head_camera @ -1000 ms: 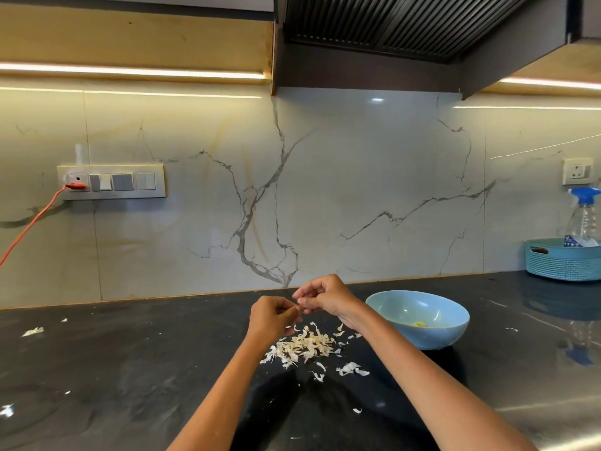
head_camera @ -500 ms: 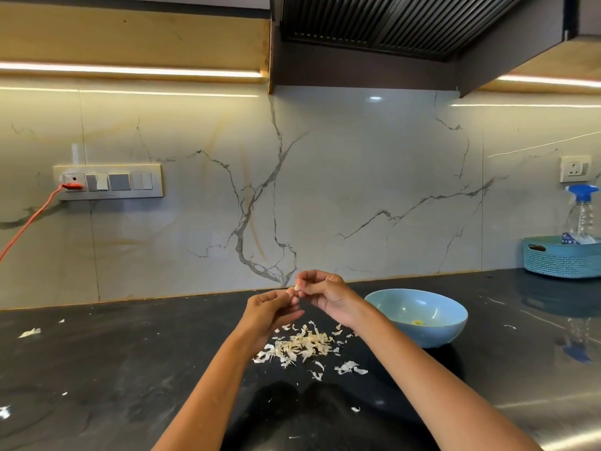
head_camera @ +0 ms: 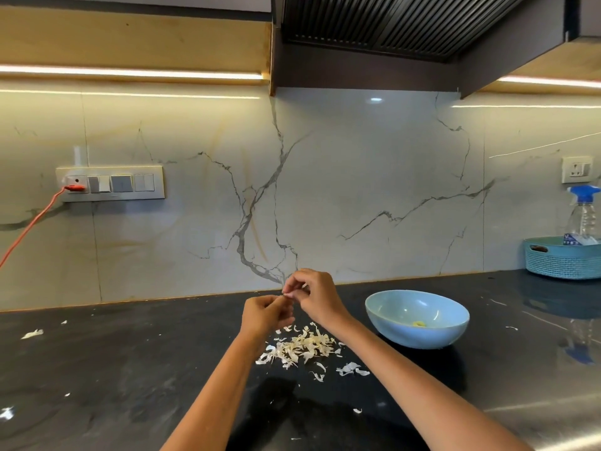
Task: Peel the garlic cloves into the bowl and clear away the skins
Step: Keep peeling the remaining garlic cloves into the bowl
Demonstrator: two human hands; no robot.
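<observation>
Garlic clove: small, pale, pinched between your fingertips above the counter. Your left hand and right hand both curl around it. Skins: heaped directly below on the counter. Bowl: blue, just right of the heap.

One light blue bowl stands on the table at about 3 o'clock from the two hands, a left hand and a right hand. One yellowish piece lies inside the bowl. One heap of garlic skins sits at 6 o'clock below the hands, with loose flakes too many and too small to count. At far 3 o'clock: one teal basket and one spray bottle. On the wall: one switch panel and one socket.
</observation>
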